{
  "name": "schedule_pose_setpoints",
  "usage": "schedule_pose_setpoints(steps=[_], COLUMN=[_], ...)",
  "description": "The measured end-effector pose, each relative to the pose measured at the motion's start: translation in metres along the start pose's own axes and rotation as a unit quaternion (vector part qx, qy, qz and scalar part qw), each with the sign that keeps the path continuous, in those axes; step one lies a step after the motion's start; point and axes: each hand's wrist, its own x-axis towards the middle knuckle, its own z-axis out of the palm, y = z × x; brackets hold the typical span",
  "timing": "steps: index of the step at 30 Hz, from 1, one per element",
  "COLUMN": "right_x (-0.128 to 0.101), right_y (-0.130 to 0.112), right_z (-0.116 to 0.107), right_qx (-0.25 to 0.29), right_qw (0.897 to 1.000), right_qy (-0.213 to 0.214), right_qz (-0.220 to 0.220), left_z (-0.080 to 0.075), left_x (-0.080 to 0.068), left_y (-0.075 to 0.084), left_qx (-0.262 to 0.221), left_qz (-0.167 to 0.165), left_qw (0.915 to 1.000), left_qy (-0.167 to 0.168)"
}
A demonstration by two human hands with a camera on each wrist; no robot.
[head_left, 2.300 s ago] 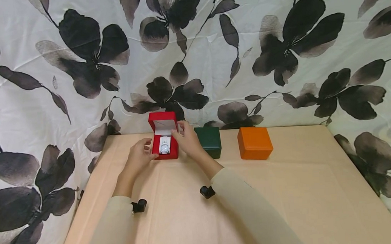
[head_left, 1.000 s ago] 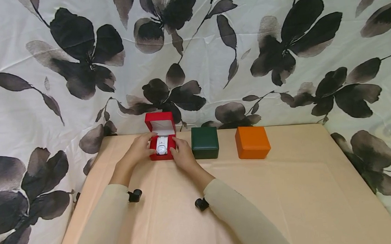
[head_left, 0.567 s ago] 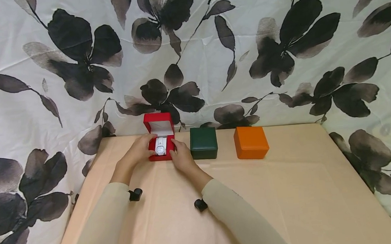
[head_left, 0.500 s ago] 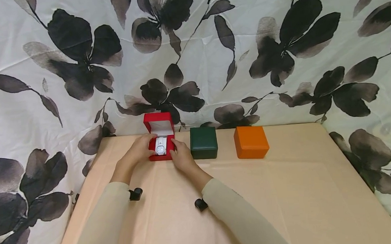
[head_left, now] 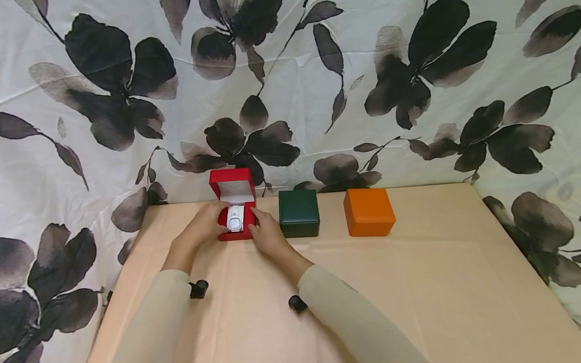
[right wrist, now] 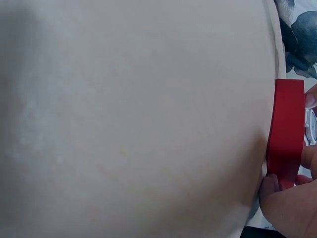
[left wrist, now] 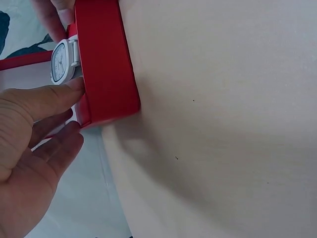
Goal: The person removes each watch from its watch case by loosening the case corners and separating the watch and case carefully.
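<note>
Open red box (head_left: 234, 230) sits at the back left of the tan table (head_left: 429, 284), lid up against the floral backdrop (head_left: 312, 62). White watch (head_left: 234, 218) lies inside it, face up on the cushion. Left hand (head_left: 201, 226) rests against the box's left side, fingers nearly straight, thumb tip touching the box edge next to the watch in the left wrist view; it grips nothing. Right hand (head_left: 266, 235) is at the box's right front corner, fingers bent against the red wall; the right wrist view shows only fingertips at the box, so a real hold can't be confirmed. 2 closed boxes stand in a row right of the red one: green box (head_left: 299, 221) just beside it, orange box (head_left: 368, 212) further right, apart from both hands.
</note>
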Motion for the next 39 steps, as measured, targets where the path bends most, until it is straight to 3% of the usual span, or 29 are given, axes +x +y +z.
schedule_pose_setpoints(steps=[7, 20, 32, 39], right_x=[0.000, -0.003, -0.005, -0.005], right_y=[-0.001, -0.007, -0.007, -0.003], right_z=[0.001, 0.001, -0.001, 0.001], right_qx=[-0.003, -0.007, -0.004, -0.004], right_qw=[1.000, 1.000, 1.000, 1.000], right_qy=[-0.003, -0.001, -0.001, 0.003], right_qz=[-0.008, -0.005, -0.002, -0.008], left_z=[-0.001, -0.008, -0.007, -0.004], left_x=[0.005, 0.008, 0.009, 0.010], left_y=[0.003, 0.007, 0.011, 0.010], left_qx=[0.030, 0.075, 0.110, 0.099], left_qz=[0.011, -0.012, 0.015, 0.010], left_qw=[0.9994, 0.9959, 0.9930, 0.9943], left_qy=[-0.015, -0.050, -0.040, -0.038])
